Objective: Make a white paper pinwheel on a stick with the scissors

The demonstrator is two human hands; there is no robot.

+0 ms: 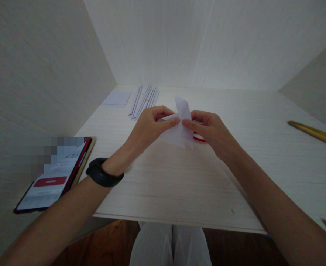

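Note:
Both my hands meet over the middle of a pale wooden desk. My left hand and my right hand each pinch a small piece of white paper between thumb and fingers. The paper is folded and partly creased, with one corner sticking up. A red ring-shaped object lies on the desk under my right hand, mostly hidden. A black band sits on my left wrist.
Several folded white paper strips and a flat white sheet lie at the back left. A phone with a lit screen leans at the left edge. A gold ruler lies at the right. Walls enclose the desk.

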